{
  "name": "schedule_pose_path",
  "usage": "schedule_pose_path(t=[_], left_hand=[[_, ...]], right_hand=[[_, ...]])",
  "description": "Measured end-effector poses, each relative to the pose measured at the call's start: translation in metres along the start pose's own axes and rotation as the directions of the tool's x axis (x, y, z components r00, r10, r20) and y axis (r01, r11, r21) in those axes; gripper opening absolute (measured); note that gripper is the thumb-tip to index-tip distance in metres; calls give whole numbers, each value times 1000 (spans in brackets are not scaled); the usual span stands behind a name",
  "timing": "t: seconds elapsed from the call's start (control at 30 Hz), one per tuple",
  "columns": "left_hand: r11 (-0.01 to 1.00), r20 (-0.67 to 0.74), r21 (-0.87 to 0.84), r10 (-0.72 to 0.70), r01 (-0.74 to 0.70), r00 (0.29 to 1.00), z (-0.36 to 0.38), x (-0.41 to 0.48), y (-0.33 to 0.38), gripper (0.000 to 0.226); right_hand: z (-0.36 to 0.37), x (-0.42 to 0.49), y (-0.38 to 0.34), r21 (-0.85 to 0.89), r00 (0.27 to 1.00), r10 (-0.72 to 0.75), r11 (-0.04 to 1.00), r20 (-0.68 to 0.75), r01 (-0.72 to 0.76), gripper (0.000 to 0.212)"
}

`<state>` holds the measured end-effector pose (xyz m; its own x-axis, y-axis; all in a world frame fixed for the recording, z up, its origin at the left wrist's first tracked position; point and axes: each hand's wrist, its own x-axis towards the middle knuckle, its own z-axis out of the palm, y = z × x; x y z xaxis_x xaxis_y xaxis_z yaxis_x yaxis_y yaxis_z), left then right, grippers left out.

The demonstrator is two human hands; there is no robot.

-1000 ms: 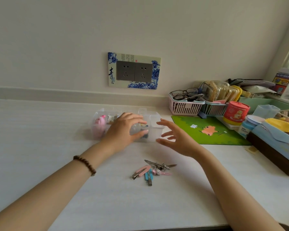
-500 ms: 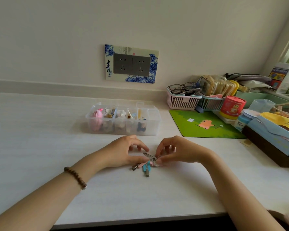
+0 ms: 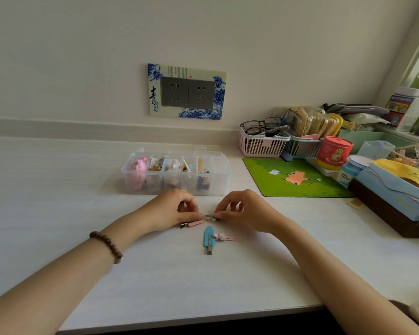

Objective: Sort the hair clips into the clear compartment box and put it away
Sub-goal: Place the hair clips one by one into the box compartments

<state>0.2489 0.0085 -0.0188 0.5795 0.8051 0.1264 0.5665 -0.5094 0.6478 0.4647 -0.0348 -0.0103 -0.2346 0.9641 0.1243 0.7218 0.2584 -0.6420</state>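
A single large brush-written character, 青, is printed in dark ink on the white-and-blue floral socket surround (image 3: 186, 91) on the wall; the small writing beside it cannot be read. Labels on the red cylindrical tin (image 3: 333, 152) and the stacked cartons at the right are too blurred to read.

The left hand (image 3: 172, 210) and the right hand (image 3: 246, 211) are curled low over the white worktop (image 3: 58, 189), fingertips pinched together from both sides on a small silver metal hair clip (image 3: 210, 216). A pink flat hair clip (image 3: 194, 223) lies just under the left thumb (contact cannot be told). A blue rounded hair clip (image 3: 208, 236) and a thin pink bunny-topped hair clip (image 3: 225, 237) lie just nearer, touching each other. The clear plastic compartment box (image 3: 177, 174) stands open behind the hands, five compartments holding small ornaments.
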Motion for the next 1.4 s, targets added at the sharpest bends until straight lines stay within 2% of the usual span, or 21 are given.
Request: schedule_pose_path(t=[0.17, 0.3, 0.43, 0.53, 0.6, 0.7, 0.77, 0.87, 0.93, 1.0, 1.1, 1.17, 1.23, 1.27, 1.3, 1.4], left_hand=[[1000, -6, 2, -24, 24, 1000, -3, -2, -5, 20], [1000, -20, 19, -4, 4, 1000, -2, -3, -3, 16], [998, -84, 70, 15, -10, 996, -1, -4, -3, 16], [998, -127, 33, 48, -44, 991, -1, -3, -4, 17], [998, -131, 33, 63, -60, 989, -1, 0, -8, 25], [997, -87, 56, 56, -51, 995, 0, 1, -18, 39], [996, -44, 79, 41, -38, 998, 2, -2, -21, 45], [998, -10, 62, 28, -27, 1000, 3, -5, -19, 50], [999, -2, 29, 23, -23, 1000, 1, -5, -19, 54], [1000, 12, 8, 16, -16, 1000, 0, -5, -19, 57], [1000, 27, 18, 13, -14, 1000, 1, -6, -19, 49], [1000, 17, 22, 22, -22, 1000, 1, -5, -18, 36], [999, 8, 22, 29, -30, 1000, 2, -5, -18, 29], [999, 5, 22, 30, -30, 1000, 2, -5, -17, 28], [999, 4, 24, 28, -28, 1000, 2, -5, -17, 29], [1000, 7, 17, 20, -20, 1000, 1, -7, -15, 34]], right_hand=[[-14, -5, 9, -79, 999, -9, 997, 45, 12, 22], [-17, -6, 8, -96, 999, -28, 995, 31, 31, 19], [-21, -3, 0, 154, 997, 0, 988, -73, 11, 13], [-32, 8, -10, 309, 978, 24, 950, -207, 42, 16], [-42, 23, -16, 355, 944, 53, 932, -326, 70, 20], [-52, 53, -20, 402, 852, 125, 909, -509, 107, 27], [-50, 72, -18, 408, 826, 157, 908, -542, 96, 25], [-38, 88, -12, 395, 874, 174, 918, -454, 22, 19], [-33, 90, -7, 244, 898, 142, 969, -415, -40, 21], [-33, 86, -1, 86, 884, 85, 995, -460, -51, 22], [-38, 67, -8, 52, 848, -8, 998, -529, 42, 14], [-39, 46, -20, 70, 906, -66, 992, -418, 105, 12], [-34, 27, -26, 31, 981, -100, 994, -168, 107, 16], [-29, 21, -24, -23, 993, -96, 995, -63, 95, 18], [-22, 18, -20, -76, 996, -86, 993, -12, 85, 19], [-3, 19, -9, -98, 999, -22, 995, -40, 18, 27]])
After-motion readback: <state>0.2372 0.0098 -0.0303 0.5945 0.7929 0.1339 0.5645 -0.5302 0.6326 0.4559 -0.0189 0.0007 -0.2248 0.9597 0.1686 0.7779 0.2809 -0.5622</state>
